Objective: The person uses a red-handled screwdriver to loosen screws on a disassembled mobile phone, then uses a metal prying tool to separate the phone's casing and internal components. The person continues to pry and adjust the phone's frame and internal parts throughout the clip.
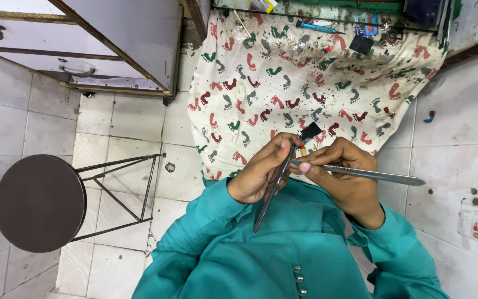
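Currently | dark tweezers (272, 191) gripped in left hand (258, 174) | metal tool (377, 175) gripped in right hand (344, 174) | small black part (308, 132) pinched between; work midway, unfinished.

Left of my hands a round dark stool (40, 202) stands on white floor tiles (131, 119); beyond them hangs a footprint-patterned cloth (283, 83).

Stool (40, 202) left of hands, cloth (305, 83) beyond, cabinet (112, 39) far left

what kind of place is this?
Probably a small repair workshop: hands hold tweezers and a metal pry tool over a stained footprint-patterned cloth, with a blue screwdriver on it.
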